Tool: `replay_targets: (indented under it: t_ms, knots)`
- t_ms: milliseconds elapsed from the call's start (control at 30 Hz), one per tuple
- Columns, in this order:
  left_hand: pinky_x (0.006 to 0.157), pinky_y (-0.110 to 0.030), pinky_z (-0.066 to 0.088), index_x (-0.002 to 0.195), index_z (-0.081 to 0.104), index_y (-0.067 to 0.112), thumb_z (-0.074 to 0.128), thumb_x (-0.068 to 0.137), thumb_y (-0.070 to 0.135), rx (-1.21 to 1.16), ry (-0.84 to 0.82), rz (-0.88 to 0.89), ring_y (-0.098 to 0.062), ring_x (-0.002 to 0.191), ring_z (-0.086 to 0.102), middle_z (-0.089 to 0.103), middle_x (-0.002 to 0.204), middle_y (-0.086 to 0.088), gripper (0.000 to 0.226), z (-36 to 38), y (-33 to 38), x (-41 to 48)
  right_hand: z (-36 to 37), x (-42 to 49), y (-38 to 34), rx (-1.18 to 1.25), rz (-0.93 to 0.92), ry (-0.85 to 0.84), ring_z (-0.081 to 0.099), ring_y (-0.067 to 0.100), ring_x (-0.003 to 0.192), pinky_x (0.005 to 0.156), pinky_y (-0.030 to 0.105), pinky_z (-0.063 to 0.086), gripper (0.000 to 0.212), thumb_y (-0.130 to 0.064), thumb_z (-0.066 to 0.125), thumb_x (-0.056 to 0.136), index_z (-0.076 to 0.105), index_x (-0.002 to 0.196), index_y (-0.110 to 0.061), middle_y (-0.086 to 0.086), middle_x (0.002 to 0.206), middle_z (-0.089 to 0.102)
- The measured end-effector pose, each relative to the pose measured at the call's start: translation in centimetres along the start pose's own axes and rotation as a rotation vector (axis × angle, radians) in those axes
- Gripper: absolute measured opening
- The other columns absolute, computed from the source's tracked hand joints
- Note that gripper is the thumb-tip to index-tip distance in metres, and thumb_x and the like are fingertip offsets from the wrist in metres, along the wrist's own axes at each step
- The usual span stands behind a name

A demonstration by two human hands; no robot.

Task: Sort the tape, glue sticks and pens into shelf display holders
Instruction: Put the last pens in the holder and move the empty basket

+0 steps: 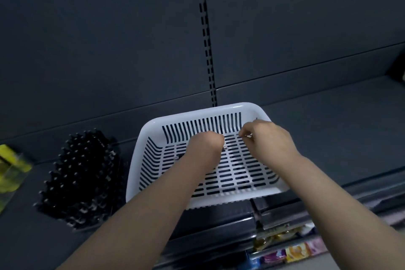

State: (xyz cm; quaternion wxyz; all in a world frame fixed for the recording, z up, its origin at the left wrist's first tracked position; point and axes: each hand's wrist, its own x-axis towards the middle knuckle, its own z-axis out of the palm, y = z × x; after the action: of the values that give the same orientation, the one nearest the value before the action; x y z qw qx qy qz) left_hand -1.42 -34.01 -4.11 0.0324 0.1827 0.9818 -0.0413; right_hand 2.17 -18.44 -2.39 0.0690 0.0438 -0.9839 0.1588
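while both sit inside white slotted plastic basket [230, 106] on dark grey shelf [328, 116], right hand [267, 138] fingers pinch small silvery bit [248, 136]; left hand [206, 144] fingers curled, contents unclear. black pens bundle [81, 177] just left of basket.

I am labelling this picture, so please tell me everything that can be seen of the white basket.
The basket is white, plastic by its look, rectangular with rounded corners and a smooth rim. Its low walls and floor are cut with rows of slots. It stands on the dark shelf, near the front edge. Both hands reach into it: the left hand is curled, and the right hand pinches a small shiny piece. Whether they touch it is unclear.
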Motion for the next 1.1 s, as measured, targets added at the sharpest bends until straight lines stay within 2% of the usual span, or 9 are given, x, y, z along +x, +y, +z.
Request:
replay_targets:
  t_ms: [133,267,400,533,600,700,800,933,1100]
  knots:
    - [0.067,-0.032,0.051,0.085,0.061,0.021,0.06,0.083,0.022,-0.419,0.224,-0.196,-0.013,0.078,0.06,0.063,0.08,0.007,0.003,-1.3,-3.2,-1.8,1.2,2.4,-0.9,-0.041,-0.011,-0.135,0.059,0.019,0.103,0.073,0.028,0.045,0.028,-0.019,0.053,0.089,0.062,0.111,-0.032,-0.006,0.11,0.065]
    - [0.073,-0.025,0.05,0.088,0.058,0.024,0.062,0.086,0.026,-0.654,0.419,-0.367,-0.003,0.076,0.058,0.06,0.077,0.016,0.005,-3.7,-6.3,-3.3,3.5,4.6,-3.4,-0.059,-0.115,-0.308,0.055,0.021,0.115,0.094,0.036,0.049,0.042,-0.016,0.059,0.088,0.055,0.128,-0.025,0.0,0.126,0.057]
    - [0.079,-0.026,0.052,0.099,0.059,0.026,0.064,0.087,0.022,-0.736,0.509,-0.398,-0.004,0.079,0.059,0.059,0.08,0.016,0.014,-5.0,-7.9,-5.0,5.2,4.8,-4.7,-0.158,-0.189,-0.341,0.055,0.022,0.102,0.079,0.032,0.049,0.023,-0.022,0.059,0.087,0.064,0.11,-0.019,0.003,0.111,0.057]
    - [0.078,-0.023,0.049,0.112,0.061,0.026,0.063,0.089,0.019,-0.755,0.61,-0.348,-0.003,0.075,0.057,0.056,0.078,0.015,0.024,-6.2,-8.9,-7.2,4.5,4.5,-4.9,-0.145,-0.138,-0.33,0.059,0.02,0.089,0.073,0.028,0.048,0.009,-0.023,0.063,0.085,0.064,0.094,-0.02,0.0,0.099,0.063]
    - [0.072,-0.013,0.045,0.113,0.06,0.025,0.062,0.089,0.015,-0.769,0.682,-0.319,0.001,0.065,0.053,0.051,0.074,0.015,0.026,-7.0,-9.7,-8.6,3.3,4.1,-5.4,0.044,-0.081,-0.28,0.059,0.018,0.085,0.071,0.026,0.045,0.009,-0.021,0.067,0.083,0.06,0.085,-0.025,-0.002,0.093,0.066]
    - [0.064,-0.003,0.037,0.111,0.06,0.021,0.062,0.086,0.01,-0.812,0.778,-0.305,0.003,0.056,0.049,0.051,0.072,0.015,0.027,-8.3,-11.4,-11.2,1.1,2.6,-8.0,0.499,-0.014,-0.066,0.061,0.01,0.079,0.065,0.013,0.043,0.011,-0.02,0.073,0.081,0.065,0.082,-0.027,-0.01,0.081,0.066]
    - [0.065,-0.008,0.04,0.112,0.061,0.022,0.061,0.089,0.013,-0.871,0.819,-0.289,0.004,0.058,0.05,0.052,0.072,0.017,0.025,-9.0,-13.5,-14.1,-0.6,0.8,-12.0,0.804,-0.064,0.104,0.064,0.013,0.078,0.076,0.022,0.05,0.015,-0.019,0.075,0.08,0.069,0.088,-0.03,-0.004,0.084,0.07]
    - [0.06,-0.005,0.039,0.108,0.061,0.019,0.061,0.091,0.014,-0.889,0.835,-0.248,0.004,0.059,0.052,0.054,0.076,0.014,0.018,-8.7,-16.2,-18.4,-2.1,-1.9,-17.4,1.05,-0.142,0.137,0.06,0.004,0.071,0.075,0.016,0.05,0.026,-0.009,0.076,0.077,0.066,0.091,-0.028,-0.003,0.083,0.069]
    - [0.062,-0.006,0.039,0.098,0.058,0.021,0.064,0.087,0.012,-0.82,0.783,-0.243,0.001,0.058,0.049,0.052,0.076,0.014,0.015,-6.4,-18.6,-22.1,-1.1,-4.6,-22.1,1.044,-0.205,0.086,0.055,0.008,0.069,0.075,0.024,0.05,0.022,-0.006,0.075,0.077,0.07,0.089,-0.024,-0.001,0.076,0.062]
